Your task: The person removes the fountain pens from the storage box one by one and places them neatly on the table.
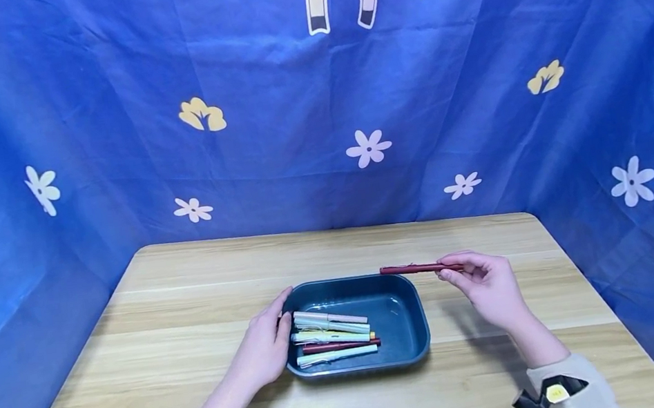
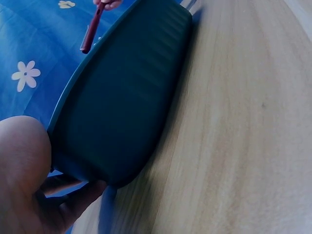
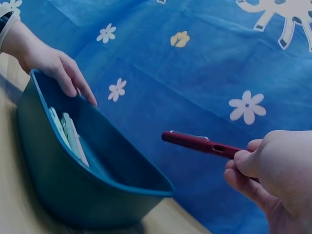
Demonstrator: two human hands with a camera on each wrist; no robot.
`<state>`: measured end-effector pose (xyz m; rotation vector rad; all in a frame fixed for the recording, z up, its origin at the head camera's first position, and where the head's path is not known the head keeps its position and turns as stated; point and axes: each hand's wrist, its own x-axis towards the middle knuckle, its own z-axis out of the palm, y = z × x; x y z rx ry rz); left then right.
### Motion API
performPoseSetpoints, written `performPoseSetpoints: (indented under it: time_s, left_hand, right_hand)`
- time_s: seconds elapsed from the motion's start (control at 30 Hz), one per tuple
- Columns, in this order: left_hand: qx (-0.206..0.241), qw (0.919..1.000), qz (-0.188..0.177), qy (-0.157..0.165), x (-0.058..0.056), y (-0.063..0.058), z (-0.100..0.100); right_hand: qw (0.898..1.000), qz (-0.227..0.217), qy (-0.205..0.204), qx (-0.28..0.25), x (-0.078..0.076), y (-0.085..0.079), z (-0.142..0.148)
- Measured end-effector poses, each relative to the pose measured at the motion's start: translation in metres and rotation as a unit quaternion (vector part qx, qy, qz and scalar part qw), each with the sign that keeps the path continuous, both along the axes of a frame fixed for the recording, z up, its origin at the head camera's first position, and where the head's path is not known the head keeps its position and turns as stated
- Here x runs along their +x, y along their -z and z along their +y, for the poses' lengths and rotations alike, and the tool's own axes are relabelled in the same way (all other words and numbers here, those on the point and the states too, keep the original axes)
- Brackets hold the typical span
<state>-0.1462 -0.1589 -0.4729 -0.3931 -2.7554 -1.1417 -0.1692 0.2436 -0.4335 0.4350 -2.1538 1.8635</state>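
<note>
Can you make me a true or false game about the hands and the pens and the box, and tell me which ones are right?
1. The right hand holds a dark red pen. True.
2. The left hand is waving in the air. False: it holds the edge of the box.
3. A lid covers the box. False: its top is open.
4. The pens in the box lie nearer the left hand than the right. True.
5. The blue curtain has white flowers. True.
6. The table is green. False: it's light brown.

Head view: high 6 o'clock, facing 12, down. Wrist views: close, left 8, right 4, facing inward, sharing bin (image 1: pixel 397 323).
</note>
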Motion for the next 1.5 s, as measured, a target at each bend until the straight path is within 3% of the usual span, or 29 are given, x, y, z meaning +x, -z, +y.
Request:
performPoseSetpoints:
  time_s: [0.27, 0.47, 0.63, 1.1, 1.5]
  left_hand:
    - [-0.002, 1.0000, 0.000, 0.001, -0.001, 0.000, 0.000]
    - [-0.002, 1.0000, 0.003, 0.000, 0.000, 0.000, 0.000]
    - [-0.001, 1.0000, -0.001, 0.000, 0.000, 0.000, 0.000]
    - [-0.003, 1.0000, 0.003, -0.002, 0.001, -0.002, 0.001]
    - [-0.004, 1.0000, 0.001, -0.003, 0.000, 0.001, 0.000]
  right_hand:
    - [1.000, -0.010, 0.012, -0.016, -0.004, 0.008, 0.014]
    - [1.000, -0.013, 0.028, 0.000, -0.005, 0.009, 0.024]
    - [1.000, -0.022, 0.020, 0.000, -0.006, 0.013, 0.033]
    - [0.995, -0.081, 0.019, -0.047, -0.009, 0.028, 0.053]
    - [0.990, -0.133, 0.041, -0.022, -0.012, 0.048, 0.062]
